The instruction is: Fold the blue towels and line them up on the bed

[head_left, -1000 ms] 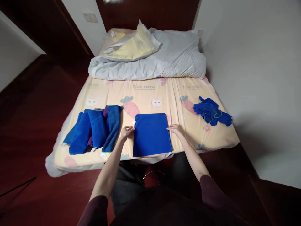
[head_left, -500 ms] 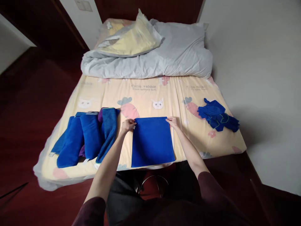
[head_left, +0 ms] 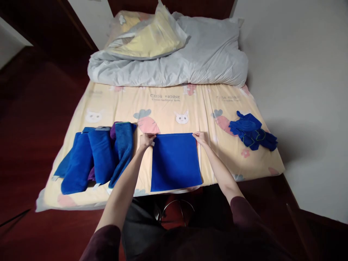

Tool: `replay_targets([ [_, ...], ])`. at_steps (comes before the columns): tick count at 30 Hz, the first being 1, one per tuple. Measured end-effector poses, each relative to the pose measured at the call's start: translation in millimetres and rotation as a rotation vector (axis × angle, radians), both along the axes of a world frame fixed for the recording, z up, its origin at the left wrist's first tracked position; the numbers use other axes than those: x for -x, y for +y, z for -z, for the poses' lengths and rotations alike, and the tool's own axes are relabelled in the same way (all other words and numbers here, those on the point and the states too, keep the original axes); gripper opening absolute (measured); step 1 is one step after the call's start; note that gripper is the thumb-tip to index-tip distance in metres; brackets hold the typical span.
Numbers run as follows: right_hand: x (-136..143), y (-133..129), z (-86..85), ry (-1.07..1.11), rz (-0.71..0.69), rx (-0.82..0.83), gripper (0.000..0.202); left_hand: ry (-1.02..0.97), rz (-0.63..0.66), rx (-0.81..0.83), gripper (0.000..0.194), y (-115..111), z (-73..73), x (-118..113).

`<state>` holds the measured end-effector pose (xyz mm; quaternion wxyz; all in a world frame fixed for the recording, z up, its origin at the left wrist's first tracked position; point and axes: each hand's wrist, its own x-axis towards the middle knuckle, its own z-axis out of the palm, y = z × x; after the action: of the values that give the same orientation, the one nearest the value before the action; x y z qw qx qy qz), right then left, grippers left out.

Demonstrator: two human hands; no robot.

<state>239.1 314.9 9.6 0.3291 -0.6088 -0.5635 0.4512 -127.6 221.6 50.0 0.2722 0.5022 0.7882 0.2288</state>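
Observation:
A blue towel [head_left: 176, 163] lies flat and roughly square at the front edge of the bed. My left hand [head_left: 147, 139] pinches its far left corner, where a small white label shows. At the far right corner, my right hand [head_left: 199, 137] is closed on the cloth in the same way. The towel's far edge is stretched straight between both hands. To the left of my left arm are several folded towels [head_left: 101, 156] in blue, teal and purple, partly overlapping.
A crumpled heap of blue cloths [head_left: 251, 130] sits at the right side of the bed. Behind are a rolled grey quilt [head_left: 168, 74] and a yellow pillow [head_left: 154, 41]. The patterned sheet [head_left: 168, 108] covers the mattress. A wall [head_left: 307, 90] stands close on the right.
Both hands keep hold of the towel's far corners, and its far edge looks a little straighter. The view has shifted slightly; the other cloths have stayed put.

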Motion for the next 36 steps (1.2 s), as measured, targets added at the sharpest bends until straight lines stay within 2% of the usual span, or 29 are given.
replay_targets([
  [5,3,7,1.4,-0.011,0.023,-0.03,0.026,0.031,-0.026,0.002,0.025,6,-3.9,3],
  [10,7,9,4.0,-0.096,0.038,-0.051,0.009,0.053,-0.049,-0.02,0.026,14,10.8,3],
  [15,8,7,1.2,-0.326,-0.06,-0.086,0.008,0.087,0.072,-0.015,0.028,17,23.5,3],
  [20,10,13,-3.4,-0.454,-0.177,-0.009,0.011,0.132,0.277,0.019,0.033,24,22.3,6],
  [26,11,21,-3.4,-0.459,-0.237,0.084,0.012,0.21,0.356,0.15,0.022,32,20.0,11],
  [29,14,26,-5.7,-0.439,-0.194,0.044,0.013,0.223,0.31,0.153,0.022,35,15.4,12],
  [31,20,23,-9.5,-0.453,-0.131,-0.018,0.018,0.23,0.207,0.1,0.027,33,10.9,4],
  [33,31,11,-13.1,-0.51,-0.08,-0.141,0.029,0.267,0.107,-0.023,0.038,25,7.9,-14],
  [35,46,-11,-13.8,-0.59,-0.127,-0.3,0.04,0.312,0.102,-0.165,0.049,11,9.3,-39],
  [36,54,-24,-12.7,-0.626,-0.201,-0.375,0.044,0.32,0.152,-0.216,0.053,3,12.2,-52],
])
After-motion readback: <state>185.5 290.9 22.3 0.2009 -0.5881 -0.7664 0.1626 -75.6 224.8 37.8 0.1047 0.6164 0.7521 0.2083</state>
